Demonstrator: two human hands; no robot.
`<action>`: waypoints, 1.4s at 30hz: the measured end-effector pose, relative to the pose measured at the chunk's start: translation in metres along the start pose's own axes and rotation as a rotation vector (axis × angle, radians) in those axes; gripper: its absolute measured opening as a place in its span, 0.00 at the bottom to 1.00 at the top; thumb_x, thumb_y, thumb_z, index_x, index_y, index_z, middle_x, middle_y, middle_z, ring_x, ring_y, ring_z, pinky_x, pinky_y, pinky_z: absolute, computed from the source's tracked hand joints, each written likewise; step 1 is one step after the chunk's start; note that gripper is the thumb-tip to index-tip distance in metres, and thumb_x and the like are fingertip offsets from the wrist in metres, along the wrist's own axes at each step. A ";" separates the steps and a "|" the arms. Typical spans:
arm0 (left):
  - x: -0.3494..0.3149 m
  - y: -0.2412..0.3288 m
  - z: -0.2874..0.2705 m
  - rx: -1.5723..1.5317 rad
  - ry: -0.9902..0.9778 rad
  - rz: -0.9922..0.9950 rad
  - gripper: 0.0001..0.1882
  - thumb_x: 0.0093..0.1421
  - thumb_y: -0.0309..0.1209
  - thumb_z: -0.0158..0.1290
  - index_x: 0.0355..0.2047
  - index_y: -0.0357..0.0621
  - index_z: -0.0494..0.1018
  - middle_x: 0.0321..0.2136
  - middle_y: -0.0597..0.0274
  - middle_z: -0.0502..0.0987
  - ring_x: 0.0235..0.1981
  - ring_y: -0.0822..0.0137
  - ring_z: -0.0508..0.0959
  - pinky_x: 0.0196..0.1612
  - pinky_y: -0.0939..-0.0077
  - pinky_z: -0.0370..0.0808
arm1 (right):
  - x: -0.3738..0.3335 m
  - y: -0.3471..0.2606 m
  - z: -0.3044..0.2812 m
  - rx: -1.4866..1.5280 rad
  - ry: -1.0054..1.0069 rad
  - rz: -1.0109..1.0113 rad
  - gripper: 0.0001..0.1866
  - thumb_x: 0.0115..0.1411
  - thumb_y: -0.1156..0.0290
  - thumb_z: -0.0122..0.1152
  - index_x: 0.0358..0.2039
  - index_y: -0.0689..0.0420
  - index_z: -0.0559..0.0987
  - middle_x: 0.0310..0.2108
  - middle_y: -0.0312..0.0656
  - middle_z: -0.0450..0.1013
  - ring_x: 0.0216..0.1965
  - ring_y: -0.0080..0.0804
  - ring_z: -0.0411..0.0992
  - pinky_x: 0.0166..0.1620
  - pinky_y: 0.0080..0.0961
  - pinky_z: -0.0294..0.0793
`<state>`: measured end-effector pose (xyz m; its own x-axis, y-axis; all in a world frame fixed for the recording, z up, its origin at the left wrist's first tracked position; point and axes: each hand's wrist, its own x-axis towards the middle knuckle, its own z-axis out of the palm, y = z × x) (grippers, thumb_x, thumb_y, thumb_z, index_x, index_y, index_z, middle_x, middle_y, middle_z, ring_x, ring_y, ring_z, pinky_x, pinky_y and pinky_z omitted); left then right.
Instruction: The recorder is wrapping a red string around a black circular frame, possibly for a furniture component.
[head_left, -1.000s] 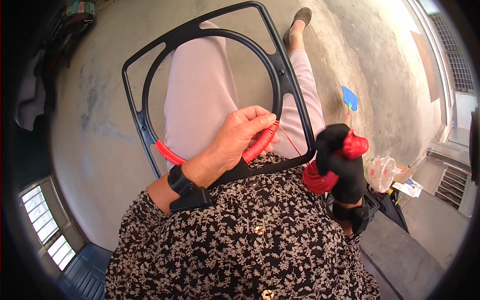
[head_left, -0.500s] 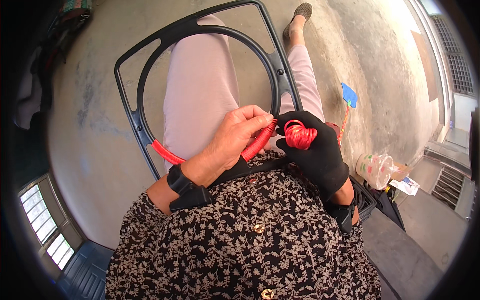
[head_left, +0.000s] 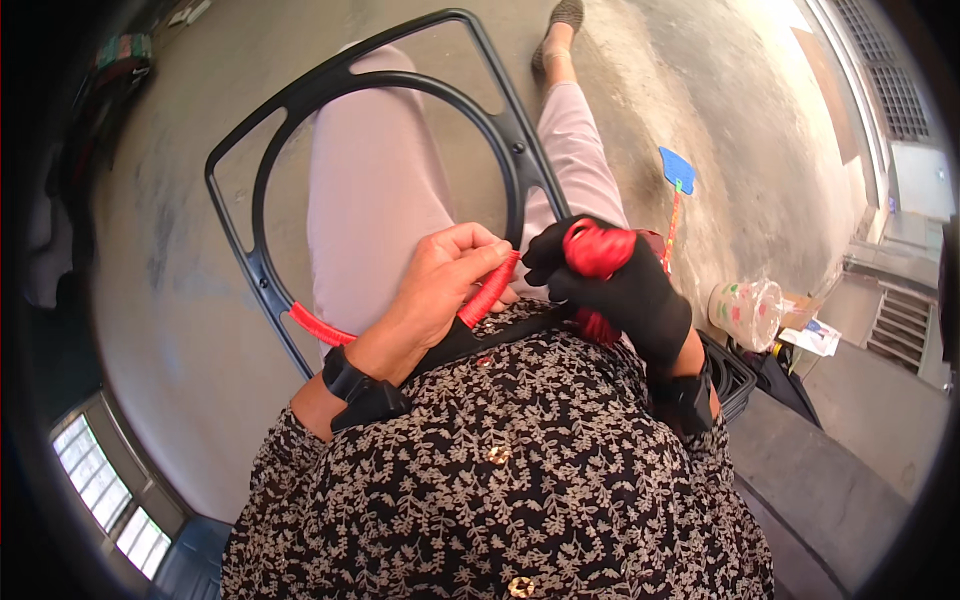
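A black frame (head_left: 518, 148) with a round ring inside it rests over my lap. Red cord is wound tightly round the ring's near right part (head_left: 487, 292), and another red-wrapped stretch (head_left: 320, 326) shows at the near left. My bare left hand (head_left: 440, 285) pinches the ring at the upper end of the right-hand winding. Just beside it, my right hand (head_left: 640, 310), in a black glove, is closed on a bundle of red cord (head_left: 598, 250), blurred by motion. More red strands (head_left: 597, 327) show below the glove. My palms hide part of the ring.
A blue fly swatter (head_left: 677, 170) stands out at the right. Beyond my right arm are a clear plastic tub (head_left: 745, 312), a white paper (head_left: 812, 338) and dark coiled material (head_left: 730, 378). A window (head_left: 92, 465) lies at the lower left.
My right hand has pulled slightly away from the left and turned, carrying the cord bundle. The frame has shifted left in view. My left hand keeps its pinch.
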<state>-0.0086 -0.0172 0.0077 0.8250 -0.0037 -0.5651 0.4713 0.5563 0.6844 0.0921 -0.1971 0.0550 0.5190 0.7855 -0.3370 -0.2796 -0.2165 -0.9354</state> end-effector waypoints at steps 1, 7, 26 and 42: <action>0.000 -0.001 -0.002 -0.004 -0.011 0.009 0.09 0.64 0.33 0.50 0.33 0.38 0.70 0.25 0.58 0.76 0.23 0.70 0.78 0.25 0.81 0.75 | -0.002 -0.006 -0.009 0.166 0.029 0.056 0.14 0.54 0.72 0.61 0.40 0.62 0.74 0.36 0.42 0.75 0.37 0.29 0.75 0.38 0.23 0.75; -0.004 0.001 -0.003 -0.044 0.023 0.030 0.08 0.63 0.32 0.50 0.37 0.40 0.69 0.27 0.56 0.77 0.22 0.69 0.78 0.24 0.80 0.76 | 0.019 0.054 -0.073 1.148 0.576 -0.216 0.13 0.61 0.63 0.58 0.33 0.61 0.71 0.24 0.37 0.66 0.27 0.27 0.67 0.33 0.20 0.69; -0.005 0.010 -0.009 -0.093 0.064 0.064 0.06 0.63 0.30 0.50 0.36 0.42 0.68 0.25 0.55 0.76 0.19 0.67 0.77 0.21 0.79 0.76 | 0.069 0.139 -0.157 1.283 0.945 -0.227 0.15 0.62 0.59 0.56 0.27 0.58 0.69 0.21 0.38 0.67 0.26 0.32 0.66 0.34 0.29 0.70; -0.007 0.015 -0.015 -0.124 0.035 0.051 0.06 0.62 0.31 0.50 0.35 0.40 0.69 0.25 0.54 0.77 0.20 0.67 0.78 0.23 0.78 0.77 | 0.048 0.065 -0.099 0.635 0.244 -0.084 0.20 0.62 0.65 0.54 0.48 0.68 0.71 0.40 0.45 0.74 0.40 0.29 0.74 0.48 0.25 0.72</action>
<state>-0.0121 0.0036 0.0154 0.8345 0.0555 -0.5482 0.3848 0.6534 0.6519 0.1788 -0.2312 -0.0329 0.7062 0.6152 -0.3504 -0.6113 0.2801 -0.7402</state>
